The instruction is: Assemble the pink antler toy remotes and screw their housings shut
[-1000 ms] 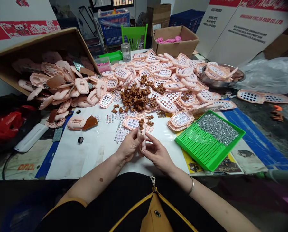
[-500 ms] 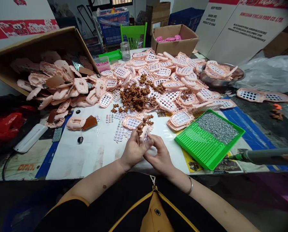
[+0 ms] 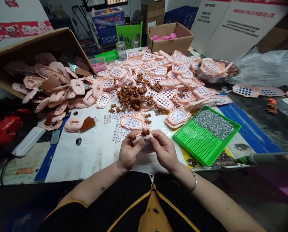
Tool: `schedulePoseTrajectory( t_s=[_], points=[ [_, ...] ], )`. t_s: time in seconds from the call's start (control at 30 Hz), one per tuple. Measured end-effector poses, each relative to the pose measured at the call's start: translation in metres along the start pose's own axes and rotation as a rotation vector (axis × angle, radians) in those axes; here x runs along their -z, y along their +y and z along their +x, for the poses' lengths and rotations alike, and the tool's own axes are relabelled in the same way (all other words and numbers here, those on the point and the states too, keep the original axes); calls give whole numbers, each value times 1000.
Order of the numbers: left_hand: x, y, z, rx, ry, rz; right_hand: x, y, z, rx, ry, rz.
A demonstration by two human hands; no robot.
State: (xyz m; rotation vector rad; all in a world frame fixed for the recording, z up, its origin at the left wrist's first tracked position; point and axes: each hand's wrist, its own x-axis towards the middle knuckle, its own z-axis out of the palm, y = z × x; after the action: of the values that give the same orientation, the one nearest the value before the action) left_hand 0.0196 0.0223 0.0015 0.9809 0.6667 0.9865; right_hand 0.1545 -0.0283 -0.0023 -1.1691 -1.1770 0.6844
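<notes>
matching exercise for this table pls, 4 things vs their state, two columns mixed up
Things:
1 green tray
2 steel bowl
3 cardboard box
4 brown sprigs

States:
a tipped over, pink pieces spilling out
b heaped among the pink pieces
c grey bits over one half
d piled with pink pieces

Pairs: 1c, 2d, 3a, 4b

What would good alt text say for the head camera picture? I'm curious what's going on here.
A left hand and a right hand hold a small pink moulded plastic piece with brown knobbly bits on top, above a white sheet. Beyond lie a heap of pink perforated plastic pieces and a pile of brown branched bits, with a green perforated tray to the right.
</notes>
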Motion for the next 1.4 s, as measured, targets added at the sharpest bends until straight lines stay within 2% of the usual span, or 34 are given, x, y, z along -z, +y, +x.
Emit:
schedulePoseTrajectory(
  t_s=[0.2,0.3,0.47,0.6,0.7,0.83,0.97,1.23,1.4],
  points=[
    [-4,-1,0,70,43,-110,-12,-3,-3,51,169,54],
    [1,-2,2,50,62,-146,-9,-5,-2,-8,125,90],
    [8,5,4,83,-12,-195,-2,-5,-7,-22,-93,-62],
    [4,10,5,116,-28,-184,-6,0,-13,32,-38,-133],
    [-3,15,7,104,-35,-130,-5,6,-11,1,-43,-94],
    [-13,18,11,18,-92,77,-2,17,-7,-236,-100,188],
    [-15,14,12,-96,-68,347,-6,25,-13,-457,5,550],
    [-15,10,16,-306,-123,826,-15,21,-20,-530,126,808],
    [-8,2,17,-335,-221,1322,-6,18,-5,-550,301,868]
  ],
)
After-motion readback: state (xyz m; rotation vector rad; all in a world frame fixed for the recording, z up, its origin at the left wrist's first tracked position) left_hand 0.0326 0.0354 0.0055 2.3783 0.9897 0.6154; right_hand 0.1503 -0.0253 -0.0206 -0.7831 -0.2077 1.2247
